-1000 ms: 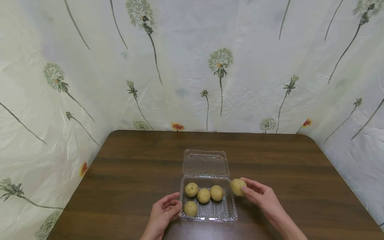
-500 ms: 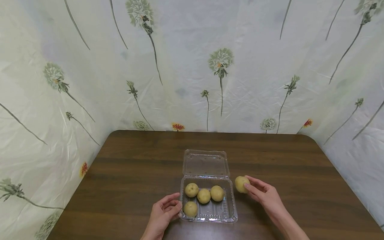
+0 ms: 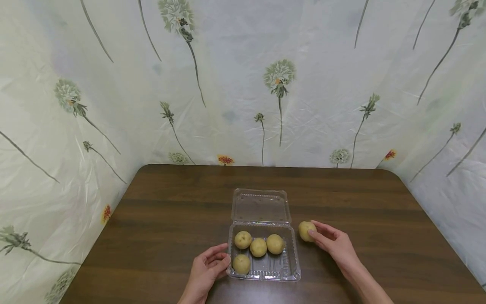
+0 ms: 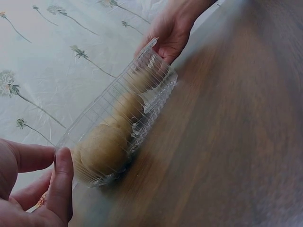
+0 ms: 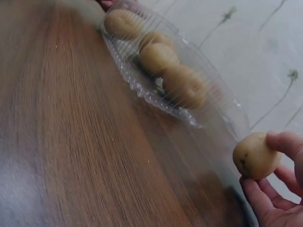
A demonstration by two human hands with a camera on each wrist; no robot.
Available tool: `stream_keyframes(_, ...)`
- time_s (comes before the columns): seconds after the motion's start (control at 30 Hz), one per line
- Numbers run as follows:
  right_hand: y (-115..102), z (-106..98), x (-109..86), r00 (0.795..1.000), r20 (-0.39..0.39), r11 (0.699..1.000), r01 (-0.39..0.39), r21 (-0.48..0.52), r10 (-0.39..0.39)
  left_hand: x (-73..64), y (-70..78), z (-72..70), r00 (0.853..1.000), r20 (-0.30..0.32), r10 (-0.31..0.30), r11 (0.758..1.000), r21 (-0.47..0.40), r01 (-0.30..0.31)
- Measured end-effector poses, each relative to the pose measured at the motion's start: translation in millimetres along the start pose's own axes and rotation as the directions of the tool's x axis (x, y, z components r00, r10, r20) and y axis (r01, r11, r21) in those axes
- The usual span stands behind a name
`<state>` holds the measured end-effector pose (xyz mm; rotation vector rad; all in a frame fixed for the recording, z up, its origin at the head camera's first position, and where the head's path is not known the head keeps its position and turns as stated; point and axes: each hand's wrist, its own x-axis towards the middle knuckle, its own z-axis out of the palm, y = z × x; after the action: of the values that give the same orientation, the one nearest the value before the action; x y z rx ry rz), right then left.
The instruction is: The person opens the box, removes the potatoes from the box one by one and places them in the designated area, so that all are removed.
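Note:
A clear plastic clamshell container (image 3: 282, 266) sits on the table with its lid (image 3: 260, 207) folded back. Inside lie several potatoes, among them one at the front left (image 3: 241, 264) and one at the right (image 3: 275, 244). My left hand (image 3: 206, 268) pinches the container's left rim between thumb and fingers, as the left wrist view confirms. To the right of the container, my right hand (image 3: 336, 245) holds a potato (image 3: 305, 231) by thumb and fingertips. That potato (image 5: 254, 156) shows small dark marks in the right wrist view and is apart from the container.
The dark wooden table (image 3: 171, 211) extends to both sides and behind the container. A pale curtain (image 3: 228, 84) printed with dandelions hangs along its back and sides.
My right hand has moved the potato from close by the container's right rim a little to the right and farther back. The left hand and the container have stayed put.

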<state>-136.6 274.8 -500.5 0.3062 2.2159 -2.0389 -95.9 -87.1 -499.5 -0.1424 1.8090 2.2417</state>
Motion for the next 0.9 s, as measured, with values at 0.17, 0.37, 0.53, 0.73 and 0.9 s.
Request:
stream_keyframes(0.17, -3, -2, 3.1, 1.0, -0.028, 0.99, 0.011, -0.142, -0.015, 0.4, 0.2, -0.2, 1.0, 0.002, 0.001, 1.0, -0.001, -0.001)
stream_keyframes(0.37, -6, -2, 7.5, 0.997, -0.053, 0.947, 0.036, -0.32, -0.056, 0.7, 0.2, -0.9, 1.0, 0.005, -0.011, 1.0, -0.01, 0.011)
stream_keyframes(0.53, -6, 0, 11.1, 0.996, -0.067, 0.938, 0.036, -0.345, -0.062, -0.6, -0.3, -1.0, 1.0, 0.008, -0.005, 1.0, -0.016, 0.006)
stream_keyframes(0.73, -7, 1, 13.9, 0.994, -0.07, 0.927, 0.052, -0.373, -0.084, -0.3, -0.7, -1.1, 1.0, 0.009, 0.007, 1.0, -0.014, -0.006)
stream_keyframes(0.9, -8, 0, 16.1, 0.994, -0.075, 0.922, 0.042, -0.384, -0.076, 0.1, -0.7, -1.3, 1.0, 0.006, 0.002, 1.0, -0.017, -0.002)
